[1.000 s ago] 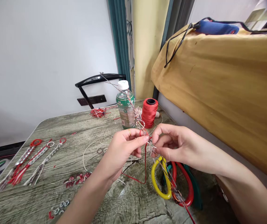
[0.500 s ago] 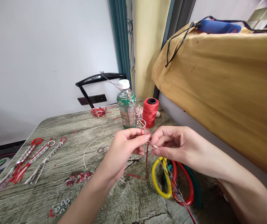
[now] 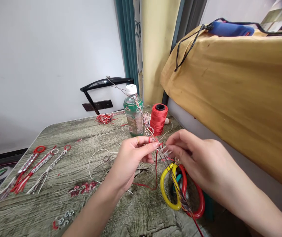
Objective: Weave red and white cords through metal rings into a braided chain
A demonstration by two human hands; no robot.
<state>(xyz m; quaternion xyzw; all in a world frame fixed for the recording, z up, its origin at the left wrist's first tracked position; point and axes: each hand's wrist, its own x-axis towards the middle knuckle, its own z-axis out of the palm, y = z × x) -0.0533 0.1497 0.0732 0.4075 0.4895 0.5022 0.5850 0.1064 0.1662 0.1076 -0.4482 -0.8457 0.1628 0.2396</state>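
Observation:
Thumb and fingers of my left hand [image 3: 139, 149] pinch a bundle of thin cords [image 3: 164, 158], with a red cord [image 3: 155, 171] hanging down from the grip. Close on its right, my right hand [image 3: 192, 153] has its thumb and index finger pressed together on a light cord end [image 3: 166, 151]. The bundle runs up to a looped, knotted part beside a bottle [image 3: 134, 115] with a white cap, and down to the lower right over scissors [image 3: 170, 187] with yellow and red handles. A spool of red cord [image 3: 158, 120] stands behind my hands.
Three braided tassels with rings [image 3: 43, 163] lie at the table's left. Nearer are red beads [image 3: 84, 187] and several metal nuts [image 3: 66, 217]. A tangle of red and white thread [image 3: 104, 118] sits at the back. Yellow cloth [image 3: 229, 75] covers a raised surface on the right.
My right hand has turned and shifted slightly right, drawing a little away from my left fingers, and the light cord end shows more. My left hand keeps its grip.

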